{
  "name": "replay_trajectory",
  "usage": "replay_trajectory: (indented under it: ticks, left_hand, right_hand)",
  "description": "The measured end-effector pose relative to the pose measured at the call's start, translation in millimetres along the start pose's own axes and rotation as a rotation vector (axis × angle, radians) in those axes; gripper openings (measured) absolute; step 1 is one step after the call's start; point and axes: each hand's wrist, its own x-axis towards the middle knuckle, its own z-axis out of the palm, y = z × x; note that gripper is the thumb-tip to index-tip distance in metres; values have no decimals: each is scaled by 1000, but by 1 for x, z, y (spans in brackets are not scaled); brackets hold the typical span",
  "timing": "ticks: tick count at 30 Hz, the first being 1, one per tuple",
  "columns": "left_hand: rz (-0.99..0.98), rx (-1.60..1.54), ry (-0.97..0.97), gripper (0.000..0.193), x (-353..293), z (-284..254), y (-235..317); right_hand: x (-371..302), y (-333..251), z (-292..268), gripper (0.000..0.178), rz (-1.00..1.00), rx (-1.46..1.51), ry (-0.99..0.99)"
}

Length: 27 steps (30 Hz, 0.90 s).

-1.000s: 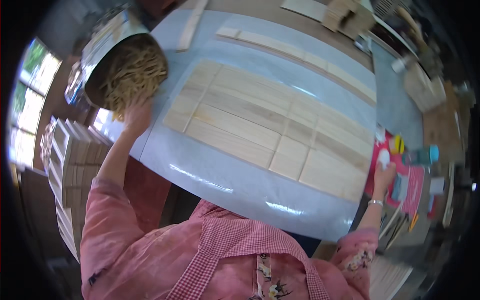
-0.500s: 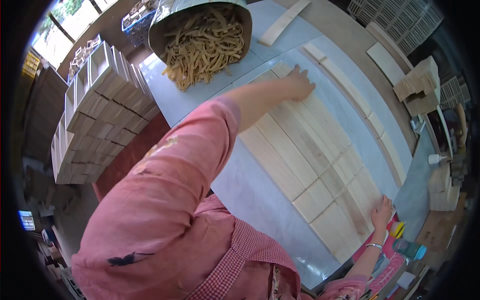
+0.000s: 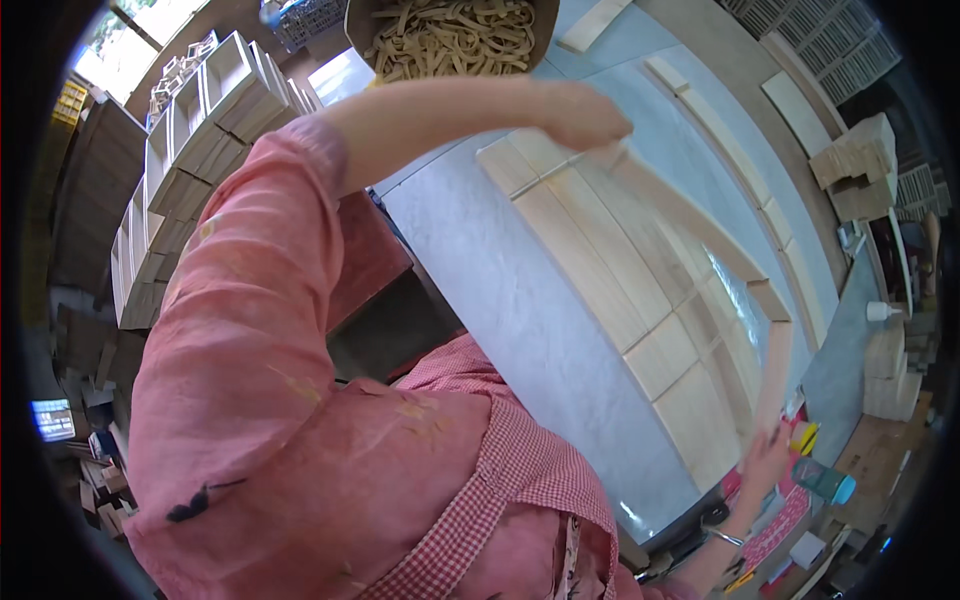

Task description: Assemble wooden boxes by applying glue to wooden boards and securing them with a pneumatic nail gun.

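Note:
A long, jointed wooden strip (image 3: 776,365) is raised on edge along the right side of a pale wooden panel (image 3: 590,235), bent at its joints. My left hand (image 3: 590,118) is closed round the strip's far end, slightly blurred. Around the near end, my right hand (image 3: 765,462) is closed too. The panel consists of several flat boards lying side by side on the light grey tabletop (image 3: 480,270), with grooves crossing them. Part of the panel's right side is hidden beneath the raised strip.
A container of tan bands (image 3: 455,40) stands at the far edge. More wooden strips (image 3: 720,140) lie right of the panel. Stacked wooden frames (image 3: 190,150) rise at left. Near my right hand are yellow tape (image 3: 804,437) and a teal bottle (image 3: 822,480).
Both hands have closed on the jointed strip and lifted it on edge from the panel's right side. My view has shifted, and the left forearm now crosses before the band container.

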Motion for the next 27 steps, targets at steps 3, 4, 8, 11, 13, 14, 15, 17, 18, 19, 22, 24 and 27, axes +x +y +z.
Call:
replay_trajectory:
  ticks: [3,4,8,11,13,14,15,17,18,19,22,24,27]
  left_hand:
    - [-1,36,-194,18,-30,31,58]
    - [13,29,-183,15,-38,42,72]
    - [-76,12,-212,23,-46,48,91]
    - [87,-203,-96,35,-48,66,87]
    - [146,-273,-57,39,-48,76,90]
    - [145,-307,-65,42,-47,81,95]
    - [141,-340,-74,44,-45,85,98]
    - [131,-411,-97,50,-49,91,105]
    - [124,-414,-101,50,-58,89,108]
    - [47,-477,-117,49,-67,85,109]
    - [-149,-662,-170,47,-90,69,125]
    - [-117,-669,-129,46,-103,79,132]
    - [-29,-667,18,43,-122,90,139]
  right_hand:
    - [-25,-58,21,54,198,47,-143]
    - [-27,-76,26,58,168,9,-169]
    - [-34,-115,37,52,104,294,-23]
    - [-42,-143,33,40,80,449,-6]
    - [-51,-165,38,28,48,599,-49]
    - [-56,-181,40,24,26,662,-75]
    - [-58,-195,42,24,27,663,-73]
    - [-67,-224,44,21,-206,771,-21]
    - [-72,-241,28,17,-199,650,-155]
    - [-76,-259,14,13,-193,526,-288]
    - [-96,-290,18,12,-627,196,65]
    - [-106,-307,33,13,-595,270,74]
    - [-117,-324,60,17,-502,489,130]
